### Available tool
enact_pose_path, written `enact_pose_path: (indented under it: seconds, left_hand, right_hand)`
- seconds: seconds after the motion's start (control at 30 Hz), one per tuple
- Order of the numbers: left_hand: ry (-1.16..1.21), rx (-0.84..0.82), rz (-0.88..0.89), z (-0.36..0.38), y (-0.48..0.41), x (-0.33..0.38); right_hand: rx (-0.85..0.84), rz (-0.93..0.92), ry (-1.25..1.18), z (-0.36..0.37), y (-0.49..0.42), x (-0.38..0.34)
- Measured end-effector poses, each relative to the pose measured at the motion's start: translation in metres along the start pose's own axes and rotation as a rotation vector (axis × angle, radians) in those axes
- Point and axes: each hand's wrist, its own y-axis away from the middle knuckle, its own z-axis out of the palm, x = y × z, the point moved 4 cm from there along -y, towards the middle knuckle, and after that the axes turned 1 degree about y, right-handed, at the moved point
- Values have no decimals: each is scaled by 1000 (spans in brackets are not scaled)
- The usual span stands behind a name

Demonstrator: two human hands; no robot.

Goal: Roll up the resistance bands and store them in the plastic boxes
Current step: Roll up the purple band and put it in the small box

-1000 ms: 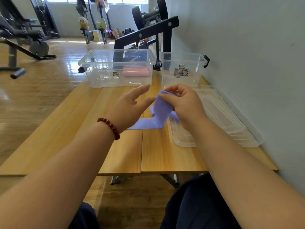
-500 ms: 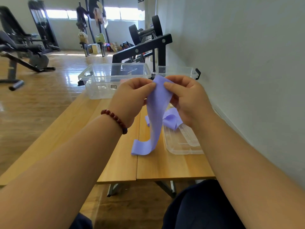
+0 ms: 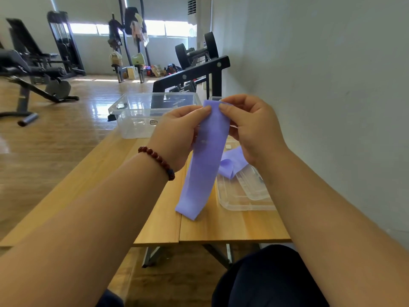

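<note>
Purple, thin and flat, the resistance band [image 3: 205,165] hangs as a long strip from both hands above the wooden table [image 3: 155,218]. 1 second ago the left hand [image 3: 177,134] was spread open and off the band, which lay bent on the tabletop. Now its thumb and fingers pinch the strip's top left corner, as they did 0.5 seconds ago. The right hand [image 3: 252,127] pinches the top right corner just as before. The strip's lower end reaches the tabletop near the front edge; whether it touches cannot be told. The rest of the band lies bunched below the right hand on the clear lids [image 3: 243,196].

A bead bracelet [image 3: 158,159] circles the left wrist. The large clear box [image 3: 132,120] stands at the table's far end, its right part covered by the left hand and the strip, so its contents there are hidden. Of the second box [image 3: 214,98] only a bit of rim shows above the band, the right hand blocking the rest. A black weight rack [image 3: 194,74] stands behind the boxes by the wall.
</note>
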Motion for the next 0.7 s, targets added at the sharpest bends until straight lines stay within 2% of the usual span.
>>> enact_pose_path:
  seconds: [0.17,0.4,0.57,0.7]
  left_hand:
    - [103,-29,-38,3,5,3]
    - [147,-79,-191,-3,10,-2]
    - [111,-76,-150,-10,10,-11]
    - [45,-32,-70,-13,8,-15]
  right_hand:
    - [-44,-126,87,-1,4,-10]
    - [-89,-208,196,-1,9,-10]
    - [-101,-258,295,-1,12,-3]
    - [-118,-213,289,2,10,8]
